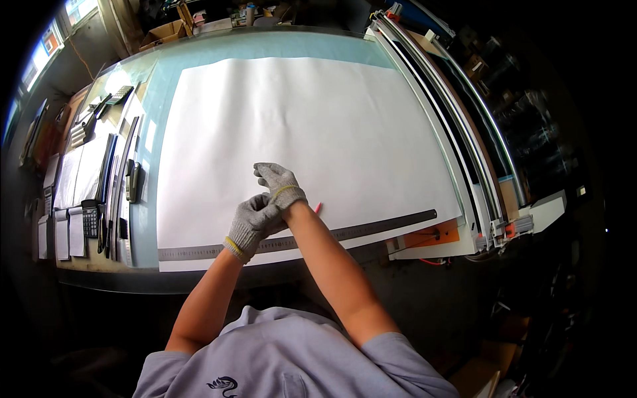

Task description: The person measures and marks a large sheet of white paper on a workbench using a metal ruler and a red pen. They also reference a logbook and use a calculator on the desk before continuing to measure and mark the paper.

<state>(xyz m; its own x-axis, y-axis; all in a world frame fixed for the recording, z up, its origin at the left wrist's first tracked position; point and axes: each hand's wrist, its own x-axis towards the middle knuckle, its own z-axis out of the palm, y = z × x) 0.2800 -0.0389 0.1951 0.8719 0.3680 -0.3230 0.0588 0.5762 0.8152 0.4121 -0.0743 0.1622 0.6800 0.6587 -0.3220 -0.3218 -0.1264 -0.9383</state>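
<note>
Left hand is closed over the cuff and heel of the right hand, fingers pinching the grey knit glove there; right hand is half curled, fingers loosely bent, nothing in it that shows. Both hover just above the near edge of a big white sheet, which lies flat on the glass-topped table and fills most of it. A long steel ruler lies along the sheet's 6 o'clock edge, running from 8 o'clock of the hands out to 3 o'clock; the hands cover its middle. A red pencil tip peeks out just at 3 o'clock of the right wrist. Judgement: the sheet looks thin and stiff-ish, light, likely to flex or crease, best taken by its edges with both hands; the ruler is rigid and slick on it. Calculator and flat tools at 9 o'clock; metal rails at 2 o'clock.
</note>
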